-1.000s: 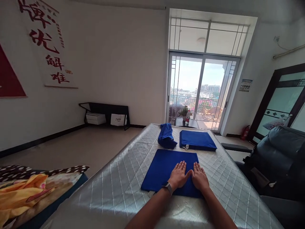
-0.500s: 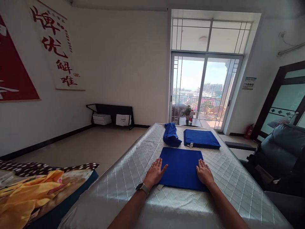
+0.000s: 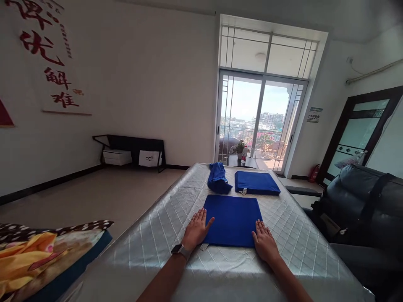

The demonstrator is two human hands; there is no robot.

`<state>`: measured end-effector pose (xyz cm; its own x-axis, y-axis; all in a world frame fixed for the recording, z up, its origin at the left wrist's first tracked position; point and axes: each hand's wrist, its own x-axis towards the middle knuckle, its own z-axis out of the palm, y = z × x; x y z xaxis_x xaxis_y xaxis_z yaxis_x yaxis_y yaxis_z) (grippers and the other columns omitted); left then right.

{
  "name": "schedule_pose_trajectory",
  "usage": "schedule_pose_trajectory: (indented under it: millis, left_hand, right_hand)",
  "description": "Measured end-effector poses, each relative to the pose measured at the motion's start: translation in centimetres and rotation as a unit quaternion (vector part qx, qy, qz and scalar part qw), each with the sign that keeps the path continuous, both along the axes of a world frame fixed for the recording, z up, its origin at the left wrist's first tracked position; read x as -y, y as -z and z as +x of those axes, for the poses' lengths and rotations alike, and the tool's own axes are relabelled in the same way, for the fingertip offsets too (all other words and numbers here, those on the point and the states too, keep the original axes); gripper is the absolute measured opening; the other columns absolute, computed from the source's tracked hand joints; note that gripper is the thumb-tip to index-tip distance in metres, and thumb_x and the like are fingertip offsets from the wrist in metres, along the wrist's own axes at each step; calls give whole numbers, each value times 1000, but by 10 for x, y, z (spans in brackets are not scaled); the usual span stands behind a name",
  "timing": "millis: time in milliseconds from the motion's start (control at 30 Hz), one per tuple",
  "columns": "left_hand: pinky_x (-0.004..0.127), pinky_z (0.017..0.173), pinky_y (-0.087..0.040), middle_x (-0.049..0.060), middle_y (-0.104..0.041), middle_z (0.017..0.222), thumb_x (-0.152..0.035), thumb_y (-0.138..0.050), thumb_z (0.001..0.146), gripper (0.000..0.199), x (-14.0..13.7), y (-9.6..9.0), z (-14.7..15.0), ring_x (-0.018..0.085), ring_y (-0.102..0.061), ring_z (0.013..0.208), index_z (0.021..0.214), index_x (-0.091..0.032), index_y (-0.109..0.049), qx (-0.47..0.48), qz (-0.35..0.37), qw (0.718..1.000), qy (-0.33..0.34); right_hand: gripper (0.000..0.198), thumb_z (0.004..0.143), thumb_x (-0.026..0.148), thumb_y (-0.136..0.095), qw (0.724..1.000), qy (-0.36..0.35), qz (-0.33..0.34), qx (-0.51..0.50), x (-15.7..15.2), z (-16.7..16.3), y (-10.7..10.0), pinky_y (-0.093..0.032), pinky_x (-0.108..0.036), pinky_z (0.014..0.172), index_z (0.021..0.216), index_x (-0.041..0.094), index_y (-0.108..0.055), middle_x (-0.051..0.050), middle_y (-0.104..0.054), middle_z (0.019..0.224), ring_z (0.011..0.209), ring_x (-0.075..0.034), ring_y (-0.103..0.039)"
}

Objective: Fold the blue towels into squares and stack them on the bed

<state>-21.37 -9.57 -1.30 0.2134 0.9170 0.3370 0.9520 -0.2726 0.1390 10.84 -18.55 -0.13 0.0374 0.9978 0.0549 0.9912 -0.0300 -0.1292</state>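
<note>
A blue folded cloth (image 3: 232, 221) lies flat on the silver quilted mattress (image 3: 166, 222), with a small white tag at its near left corner. My left hand (image 3: 197, 227), a watch on its wrist, rests along the cloth's left edge, fingers stretched out and thumb over the fabric. At the near right corner lies my right hand (image 3: 265, 241), flat, its fingers extended beside the edge. Beyond the cloth sit a neat stack of blue folded cloths (image 3: 257, 182) and, left of it, a crumpled blue cloth (image 3: 218, 178).
A dark armchair (image 3: 365, 205) with straps stands on the right. Bedding with yellow fabric (image 3: 25, 260) is at the lower left. A small table with a plant (image 3: 240, 147) and a bottle (image 3: 244, 154) stands by the glass door. A black bench frame (image 3: 134, 144) leans near the wall.
My right hand has slid nearer along the right edge to the cloth's near corner. My left hand stays by the left edge. The camera view has turned to the right.
</note>
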Motion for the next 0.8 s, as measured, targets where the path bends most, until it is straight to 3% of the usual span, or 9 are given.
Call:
schedule_pose_trajectory:
  millis: [167,333,467,600,800]
  left_hand:
    - [44,122,-27,16,-37,159,-60,-12,103,77,18,-21,36,25,-30,149,152,-7,-39,-24,21,997,69]
    - [41,123,-26,12,-33,161,-56,-11,104,71,49,-28,136,21,-25,151,155,-11,-33,-12,3,969,245]
    - [44,124,-21,12,-31,162,-56,-9,104,71,62,-23,192,23,-21,152,157,-13,-30,15,-35,962,270]
    - [43,125,-17,13,-24,164,-56,-5,103,75,63,-22,177,23,-15,153,157,-8,-26,12,-91,970,226]
    - [45,125,-15,12,-19,165,-64,-9,100,81,63,-24,84,26,-13,154,157,-9,-27,-23,-126,985,117]
  right_hand:
    - [65,101,39,-17,1000,3,1,-13,3,-3,-3,-11,-40,124,158,8,-18,-9,-15,166,154,-19,-11]
    - [64,100,34,-20,1000,-5,-2,-5,5,-2,-7,-11,-41,124,158,8,-19,-9,-16,166,154,-20,-10]
    - [64,96,26,-25,999,-19,-14,24,8,0,-8,-9,-39,124,159,12,-18,-6,-12,166,154,-20,-8]
    - [63,99,31,-20,1000,-17,-12,13,7,0,-8,-11,-41,124,158,10,-19,-8,-14,166,154,-20,-9]
    - [64,101,38,-15,1000,-9,-3,-1,2,0,-2,-9,-42,124,158,8,-18,-8,-14,166,154,-19,-8]
